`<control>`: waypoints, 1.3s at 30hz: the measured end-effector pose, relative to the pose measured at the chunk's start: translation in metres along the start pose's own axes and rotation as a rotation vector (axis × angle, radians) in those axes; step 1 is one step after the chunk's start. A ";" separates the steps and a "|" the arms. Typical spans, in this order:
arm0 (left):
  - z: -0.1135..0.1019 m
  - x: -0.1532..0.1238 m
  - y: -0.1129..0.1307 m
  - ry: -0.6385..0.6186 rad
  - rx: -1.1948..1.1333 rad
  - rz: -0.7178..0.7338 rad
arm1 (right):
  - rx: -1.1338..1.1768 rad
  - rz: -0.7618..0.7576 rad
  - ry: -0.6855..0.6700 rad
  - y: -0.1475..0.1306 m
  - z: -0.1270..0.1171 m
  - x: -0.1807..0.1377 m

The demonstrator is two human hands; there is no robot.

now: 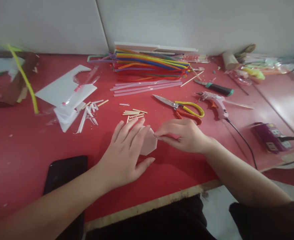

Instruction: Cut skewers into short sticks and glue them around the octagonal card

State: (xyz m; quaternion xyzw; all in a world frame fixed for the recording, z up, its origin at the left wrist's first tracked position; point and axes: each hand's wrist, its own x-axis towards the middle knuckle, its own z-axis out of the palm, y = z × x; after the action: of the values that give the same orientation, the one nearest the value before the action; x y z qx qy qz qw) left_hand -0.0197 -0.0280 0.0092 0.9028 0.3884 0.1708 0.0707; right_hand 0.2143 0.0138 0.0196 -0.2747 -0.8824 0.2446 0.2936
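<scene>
Splaying left hand (124, 154), pinching right hand (185, 135) closed.
Partly covering white polygonal piece (149, 145), corner pointing nearward, long axis unclear.

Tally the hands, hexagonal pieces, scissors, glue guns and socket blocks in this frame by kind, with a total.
Hands: 2 (left hand, right hand)
Pale hexagonal piece: 1
Scissors: 1
Glue gun: 1
Purple socket block: 1
Total: 6
</scene>
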 end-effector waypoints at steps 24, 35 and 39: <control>-0.014 0.006 -0.002 0.282 -0.418 0.080 | 0.354 0.298 0.777 0.008 0.007 0.007; -0.023 0.015 -0.001 0.050 -2.159 -0.653 | 0.498 0.377 0.761 0.009 0.009 0.006; -0.029 0.018 -0.009 0.001 -2.281 -0.817 | 0.544 0.396 0.756 0.011 0.010 0.006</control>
State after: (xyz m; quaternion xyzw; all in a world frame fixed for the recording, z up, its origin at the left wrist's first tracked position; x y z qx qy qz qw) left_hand -0.0249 -0.0092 0.0382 0.1326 0.2712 0.3804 0.8742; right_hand 0.2075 0.0230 0.0083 -0.4196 -0.5498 0.4001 0.6013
